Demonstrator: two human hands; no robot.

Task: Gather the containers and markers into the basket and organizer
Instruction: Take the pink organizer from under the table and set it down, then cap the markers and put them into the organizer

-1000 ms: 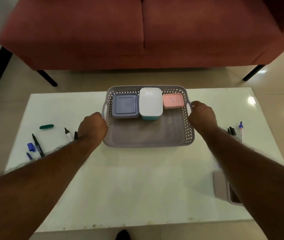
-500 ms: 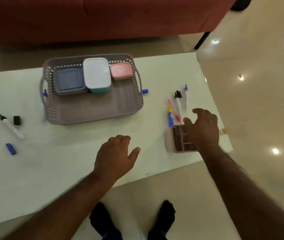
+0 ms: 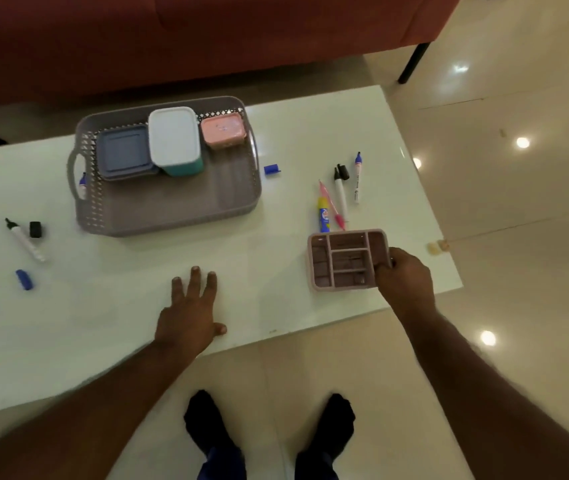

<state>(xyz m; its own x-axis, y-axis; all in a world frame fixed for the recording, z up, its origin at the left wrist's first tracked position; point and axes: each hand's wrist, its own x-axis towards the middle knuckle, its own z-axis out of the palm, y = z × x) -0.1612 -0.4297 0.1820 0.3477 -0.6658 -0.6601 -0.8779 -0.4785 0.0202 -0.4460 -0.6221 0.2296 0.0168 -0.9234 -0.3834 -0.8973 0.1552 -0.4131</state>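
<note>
A grey perforated basket [image 3: 186,209] stands on the white table [image 3: 110,323] and holds a blue-grey container [image 3: 124,151], a white-lidded teal container [image 3: 175,140] and a pink container [image 3: 222,130]. My right hand [image 3: 404,280] grips the right edge of the pink compartment organizer [image 3: 347,259] near the table's front right corner. My left hand [image 3: 191,311] lies flat on the table, fingers spread, holding nothing. Several markers [image 3: 340,192] lie just beyond the organizer. More markers [image 3: 25,240] and loose caps [image 3: 24,279] are scattered at the left.
A blue cap [image 3: 272,169] lies right of the basket. A red sofa [image 3: 207,36] stands behind the table with a black leg [image 3: 413,64]. Glossy tiled floor [image 3: 518,202] spreads to the right. My feet in dark socks [image 3: 269,431] are below the table's front edge.
Both hands left the basket handles. The view swung right and down; my right hand moved to the organizer and took hold of its edge, while my left hand settled flat on the table.
</note>
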